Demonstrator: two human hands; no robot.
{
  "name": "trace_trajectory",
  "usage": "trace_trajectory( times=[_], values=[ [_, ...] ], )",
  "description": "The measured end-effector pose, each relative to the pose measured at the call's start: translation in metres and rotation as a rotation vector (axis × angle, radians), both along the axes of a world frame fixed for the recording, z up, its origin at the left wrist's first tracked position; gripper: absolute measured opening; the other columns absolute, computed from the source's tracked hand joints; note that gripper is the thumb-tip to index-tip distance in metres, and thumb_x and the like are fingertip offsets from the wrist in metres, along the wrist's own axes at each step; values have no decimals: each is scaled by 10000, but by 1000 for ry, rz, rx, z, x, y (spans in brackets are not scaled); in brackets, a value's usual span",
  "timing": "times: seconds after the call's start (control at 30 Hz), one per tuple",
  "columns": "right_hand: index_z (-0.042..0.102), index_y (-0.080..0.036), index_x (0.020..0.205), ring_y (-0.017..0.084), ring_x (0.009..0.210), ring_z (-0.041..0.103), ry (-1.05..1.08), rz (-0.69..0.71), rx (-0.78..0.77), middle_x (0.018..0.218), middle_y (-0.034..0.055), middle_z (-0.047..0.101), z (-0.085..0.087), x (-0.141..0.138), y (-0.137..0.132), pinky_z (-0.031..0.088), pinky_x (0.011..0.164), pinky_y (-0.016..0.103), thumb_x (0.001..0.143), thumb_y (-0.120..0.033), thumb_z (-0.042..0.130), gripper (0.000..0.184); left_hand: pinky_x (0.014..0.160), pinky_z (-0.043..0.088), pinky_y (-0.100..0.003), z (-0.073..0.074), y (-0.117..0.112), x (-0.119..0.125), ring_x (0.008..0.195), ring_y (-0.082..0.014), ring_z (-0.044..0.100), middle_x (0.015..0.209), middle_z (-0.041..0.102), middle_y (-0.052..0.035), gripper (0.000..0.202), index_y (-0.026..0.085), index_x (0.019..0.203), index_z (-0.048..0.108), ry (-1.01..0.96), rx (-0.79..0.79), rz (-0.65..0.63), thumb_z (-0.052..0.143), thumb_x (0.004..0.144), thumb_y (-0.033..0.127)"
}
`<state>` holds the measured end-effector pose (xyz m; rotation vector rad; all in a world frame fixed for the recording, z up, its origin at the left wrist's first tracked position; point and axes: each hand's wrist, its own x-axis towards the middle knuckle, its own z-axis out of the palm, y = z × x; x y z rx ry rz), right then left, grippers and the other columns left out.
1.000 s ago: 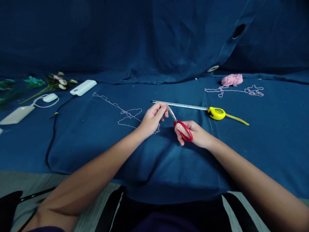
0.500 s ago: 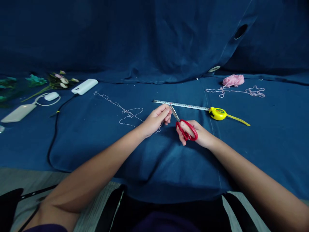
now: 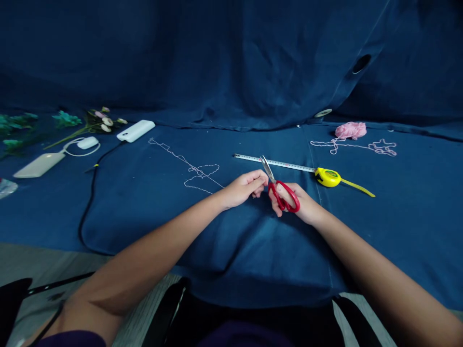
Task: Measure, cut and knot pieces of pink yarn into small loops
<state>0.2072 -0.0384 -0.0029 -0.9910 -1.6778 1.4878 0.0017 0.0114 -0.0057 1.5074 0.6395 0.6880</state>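
Observation:
My right hand (image 3: pixel 294 200) grips the red-handled scissors (image 3: pixel 278 189), whose blades point away from me and stand a little apart, above the tape. Just left of them, my left hand (image 3: pixel 249 187) is closed in a pinch beside the scissors. Thin pale pink yarn (image 3: pixel 193 168) runs in loose loops across the cloth to that hand; the end within its fingers is hidden. Beyond both hands lies the extended blade of a yellow tape measure (image 3: pixel 327 177). A pink yarn ball (image 3: pixel 350 130) with a loose strand rests at the back right.
Blue cloth (image 3: pixel 144 207) covers the work surface and rises behind it. Toward the left lie a white device (image 3: pixel 136 131) on a black cable (image 3: pixel 93 183), another white device (image 3: pixel 39 165) with a looped cord, and artificial flowers (image 3: pixel 104 121).
My left hand has drawn nearer to me, away from the tape. The scissor blades, earlier at its fingertips, now point up beside it, slightly spread. The view has shifted a little.

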Motion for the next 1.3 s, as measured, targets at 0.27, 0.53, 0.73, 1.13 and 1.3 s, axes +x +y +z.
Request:
trace_trajectory(
  times=[0.27, 0.53, 0.73, 1.13, 1.3],
  values=[
    [724, -178, 804, 149, 514, 528, -297, -374, 109, 558, 16, 647, -6, 16, 12, 380, 534, 274, 889, -674, 664, 507, 528, 340, -245, -1, 7, -4, 548, -101, 395, 655, 385, 52, 255, 205, 971, 598, -78, -83, 178, 588, 995, 458],
    [783, -252, 1186, 260, 820, 707, -750, -510, 523, 1010, 93, 789, -2, 29, 15, 514, 690, 356, 965, -446, 610, 341, 618, 378, -268, 3, -2, -4, 635, -122, 481, 769, 597, 2, 295, 187, 1003, 697, 155, 304, 290, 550, 1016, 443],
    [787, -237, 1040, 289, 1016, 666, -529, -489, 680, 1078, 111, 736, 9, 17, 7, 530, 890, 426, 1005, -398, 572, 271, 665, 398, -281, 4, -11, -3, 660, -150, 539, 780, 668, -14, 336, 194, 976, 709, 324, 473, 252, 487, 1041, 437],
    [723, -221, 963, 188, 717, 571, -346, -285, 593, 928, 70, 695, 2, 7, 2, 454, 657, 336, 1012, -375, 596, 205, 636, 383, -262, 4, -14, -2, 641, -142, 527, 724, 634, 10, 347, 198, 986, 709, 366, 477, 177, 476, 1045, 448],
    [671, -216, 975, 192, 799, 578, -325, -279, 512, 916, 54, 648, 9, 18, 3, 463, 716, 318, 1025, -406, 569, 221, 804, 473, -292, 5, -12, -3, 831, -175, 642, 927, 734, -34, 386, 185, 1025, 727, 314, 426, 164, 441, 1057, 443]
  ],
)
